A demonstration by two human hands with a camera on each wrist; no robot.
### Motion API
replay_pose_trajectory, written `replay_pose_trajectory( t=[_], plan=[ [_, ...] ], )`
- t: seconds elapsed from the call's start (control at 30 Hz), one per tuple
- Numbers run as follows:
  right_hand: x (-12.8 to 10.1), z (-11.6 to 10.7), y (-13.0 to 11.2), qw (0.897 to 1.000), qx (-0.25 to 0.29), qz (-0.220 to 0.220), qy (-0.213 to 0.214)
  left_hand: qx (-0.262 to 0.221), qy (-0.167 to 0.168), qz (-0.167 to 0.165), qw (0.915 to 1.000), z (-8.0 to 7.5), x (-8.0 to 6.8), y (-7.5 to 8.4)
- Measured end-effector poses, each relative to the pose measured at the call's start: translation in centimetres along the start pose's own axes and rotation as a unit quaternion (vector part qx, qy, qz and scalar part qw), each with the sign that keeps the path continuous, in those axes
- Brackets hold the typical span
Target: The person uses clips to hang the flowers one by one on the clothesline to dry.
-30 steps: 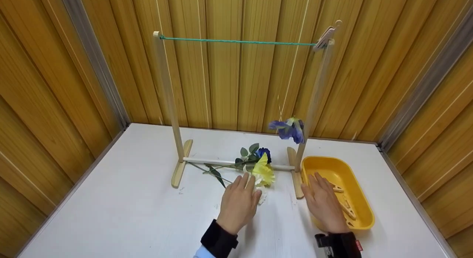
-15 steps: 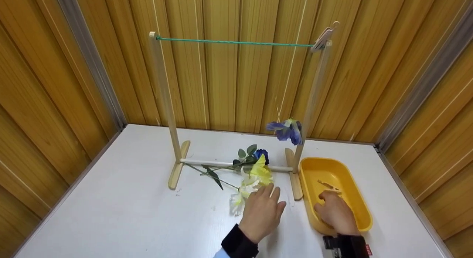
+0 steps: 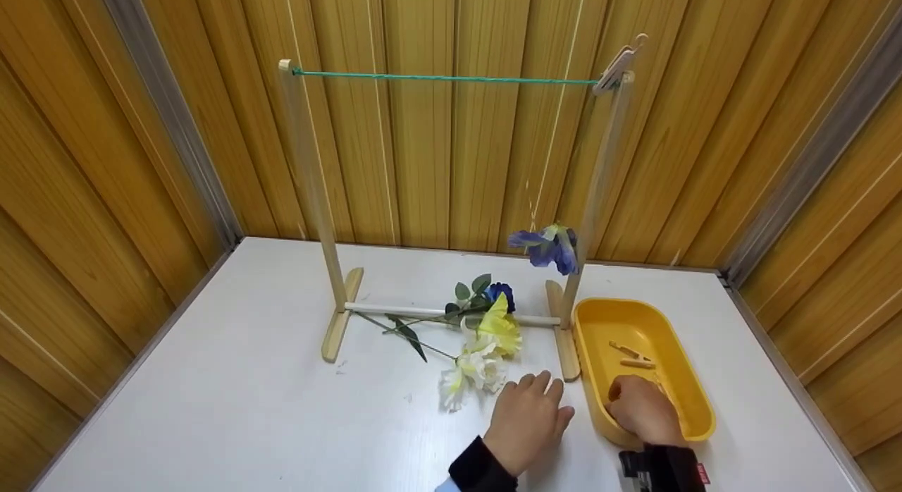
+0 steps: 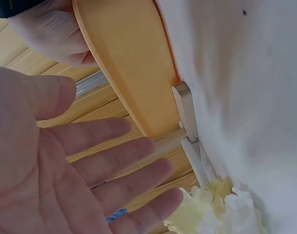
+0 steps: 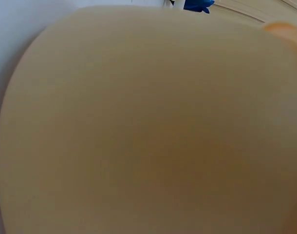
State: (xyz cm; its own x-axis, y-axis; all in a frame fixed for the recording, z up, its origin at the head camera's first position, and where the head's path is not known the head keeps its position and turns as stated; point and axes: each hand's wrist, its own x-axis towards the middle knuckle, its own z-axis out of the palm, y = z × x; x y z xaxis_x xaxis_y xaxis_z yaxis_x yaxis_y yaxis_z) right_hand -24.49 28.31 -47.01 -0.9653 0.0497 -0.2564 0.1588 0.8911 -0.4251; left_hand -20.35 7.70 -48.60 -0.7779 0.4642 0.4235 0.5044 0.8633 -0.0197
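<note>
Both hands are bare. The left hand (image 3: 527,423) comes out of a black cuff (image 3: 481,467), with a sliver of light blue sleeve (image 3: 443,486) showing below it. The right hand (image 3: 640,411) wears a black wrist strap (image 3: 657,468) carrying a boxy black device; a small red tag (image 3: 702,474) with white marks sits at its outer edge.

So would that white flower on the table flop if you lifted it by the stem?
Probably. The white flower has a thin wiry stem and a full head, so the head would likely droop. Its petals look like soft fabric, so it is likely light and hardly fragile. Lying flat, it seems unlikely to roll.
</note>
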Motion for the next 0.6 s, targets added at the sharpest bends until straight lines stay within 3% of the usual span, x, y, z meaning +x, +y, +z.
replay_pose_trajectory(
  t=[0.1, 0.27, 0.43, 0.6],
  plan=[
    [-0.1, 0.0, 0.0, 1.000, 0.009, 0.008, -0.013, 0.019, 0.018, 0.004, 0.9997, 0.3, 0.0, 0.1],
    [0.0, -0.1, -0.2, 0.999, 0.005, 0.023, -0.034, 0.010, 0.015, 0.001, 0.9998, 0.5, 0.0, 0.0],
    [-0.2, -0.7, 0.0, 1.000, 0.011, 0.015, -0.010, -0.001, 0.014, -0.003, 0.9999, 0.4, 0.0, 0.0],
    [-0.1, -1.2, 0.7, 0.999, -0.006, 0.035, -0.002, 0.007, 0.019, -0.001, 0.9998, 0.4, 0.0, -0.2]
  ],
)
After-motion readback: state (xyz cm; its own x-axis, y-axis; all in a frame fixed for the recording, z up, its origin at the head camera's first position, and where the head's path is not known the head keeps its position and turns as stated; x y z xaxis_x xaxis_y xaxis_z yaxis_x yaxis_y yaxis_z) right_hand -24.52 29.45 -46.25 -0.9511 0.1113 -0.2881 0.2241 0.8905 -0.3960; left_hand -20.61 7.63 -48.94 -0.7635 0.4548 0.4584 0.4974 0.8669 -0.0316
